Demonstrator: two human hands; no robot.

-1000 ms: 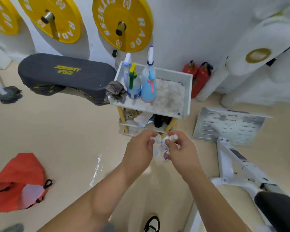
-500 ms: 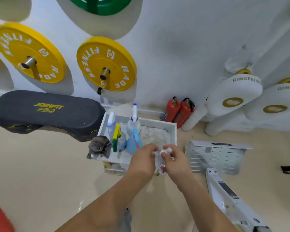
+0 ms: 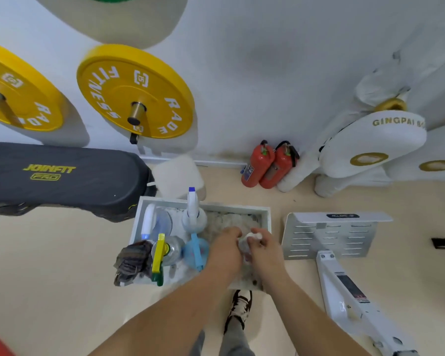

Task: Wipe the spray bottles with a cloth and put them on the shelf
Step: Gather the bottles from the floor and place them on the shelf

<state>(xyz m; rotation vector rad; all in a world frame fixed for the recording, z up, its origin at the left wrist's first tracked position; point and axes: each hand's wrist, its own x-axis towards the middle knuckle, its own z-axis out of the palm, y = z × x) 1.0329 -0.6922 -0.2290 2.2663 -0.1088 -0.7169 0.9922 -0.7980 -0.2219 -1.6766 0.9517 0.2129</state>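
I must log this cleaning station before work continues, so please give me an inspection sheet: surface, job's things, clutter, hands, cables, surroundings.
Surface: white tray, its floor mottled whitish-grey.
Job's things: tall white bottle, white-trigger bottle, yellow-trigger bottle and blue bottle stand in the tray's left half; striped cloth hangs at its left front corner.
Clutter: perforated white plate on the floor, right of the tray.
Hands: left hand and right hand hold a small white item together above the tray; its kind is unclear.
Cables: nothing seen.
Surroundings: yellow weight plates, black bench pad, red fire extinguishers.
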